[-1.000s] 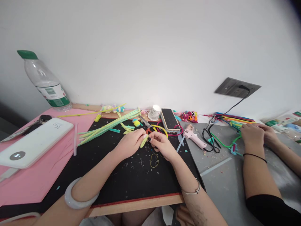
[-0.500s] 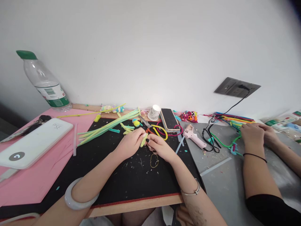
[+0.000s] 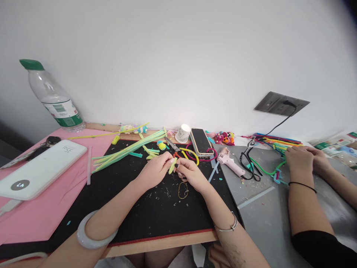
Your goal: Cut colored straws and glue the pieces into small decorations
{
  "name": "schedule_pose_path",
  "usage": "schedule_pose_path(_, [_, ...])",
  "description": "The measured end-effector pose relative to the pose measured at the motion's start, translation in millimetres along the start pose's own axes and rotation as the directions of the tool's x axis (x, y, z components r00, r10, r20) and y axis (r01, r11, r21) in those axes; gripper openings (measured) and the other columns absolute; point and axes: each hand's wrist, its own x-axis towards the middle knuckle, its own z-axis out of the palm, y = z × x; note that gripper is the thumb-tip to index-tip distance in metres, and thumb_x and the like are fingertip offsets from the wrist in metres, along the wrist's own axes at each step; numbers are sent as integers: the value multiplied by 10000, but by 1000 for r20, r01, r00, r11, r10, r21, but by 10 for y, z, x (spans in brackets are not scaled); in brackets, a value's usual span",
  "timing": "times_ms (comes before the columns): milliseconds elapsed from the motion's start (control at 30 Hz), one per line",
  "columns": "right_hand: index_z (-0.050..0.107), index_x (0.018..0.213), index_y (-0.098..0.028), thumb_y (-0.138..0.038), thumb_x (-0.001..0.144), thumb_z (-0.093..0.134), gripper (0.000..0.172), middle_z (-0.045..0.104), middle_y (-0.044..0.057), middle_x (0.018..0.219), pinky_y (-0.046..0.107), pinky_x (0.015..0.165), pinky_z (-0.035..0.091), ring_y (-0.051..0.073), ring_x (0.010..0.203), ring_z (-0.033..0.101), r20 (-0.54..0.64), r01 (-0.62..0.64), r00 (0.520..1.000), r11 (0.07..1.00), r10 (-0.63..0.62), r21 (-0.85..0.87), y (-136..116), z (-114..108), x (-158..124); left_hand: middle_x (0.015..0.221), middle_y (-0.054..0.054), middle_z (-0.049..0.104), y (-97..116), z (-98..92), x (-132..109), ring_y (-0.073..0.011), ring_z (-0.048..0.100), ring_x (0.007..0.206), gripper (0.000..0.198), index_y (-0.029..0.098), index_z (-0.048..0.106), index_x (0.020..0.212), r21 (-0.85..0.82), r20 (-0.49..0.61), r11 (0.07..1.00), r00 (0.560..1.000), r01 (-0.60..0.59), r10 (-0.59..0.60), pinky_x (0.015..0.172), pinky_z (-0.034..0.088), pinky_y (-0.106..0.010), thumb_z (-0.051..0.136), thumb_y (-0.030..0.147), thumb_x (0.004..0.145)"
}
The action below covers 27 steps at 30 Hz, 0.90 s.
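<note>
My left hand (image 3: 155, 169) and my right hand (image 3: 188, 172) meet over the black mat (image 3: 145, 208), and both pinch a short yellow-green pipe cleaner piece (image 3: 172, 166) between their fingertips. A small wire ring (image 3: 183, 190) lies on the mat just below my right hand. Long green pipe cleaners (image 3: 128, 149) lie to the upper left, with short cut pieces (image 3: 150, 152) beside them. Scissors (image 3: 173, 146) rest just beyond my fingers.
A water bottle (image 3: 52, 97) and a white power bank (image 3: 39, 167) sit on the pink sheet (image 3: 33, 216) at left. A paper cup (image 3: 183, 133), phone (image 3: 201, 141) and pink glue gun (image 3: 231, 162) lie behind. Another person's hands (image 3: 304, 158) work pipe cleaners at right.
My hands have shifted slightly, turning the yellow-green piece more upright between the fingertips. The other person's hands have stayed in place.
</note>
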Motion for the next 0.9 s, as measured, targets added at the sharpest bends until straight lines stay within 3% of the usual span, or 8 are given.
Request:
schedule_pose_path(333, [440, 665, -191, -294, 786, 527, 181, 368, -75, 530, 179, 405, 190, 55, 446, 276, -68, 36, 997, 999, -36, -1, 43, -31, 15, 713, 12, 539, 14, -45, -14, -166, 516, 678, 259, 212, 432, 755, 27, 127, 999, 991, -37, 34, 636, 365, -284, 297, 313, 952])
schedule_pose_path(900, [462, 688, -185, -318, 801, 527, 186, 365, -75, 533, 178, 401, 174, 52, 442, 272, -63, 27, 998, 999, -26, 25, 51, -20, 16, 687, 16, 483, 16, -8, -30, -173, 476, 632, 223, 223, 369, 760, 79, 139, 996, 989, -51, 39, 587, 318, -286, 266, 286, 948])
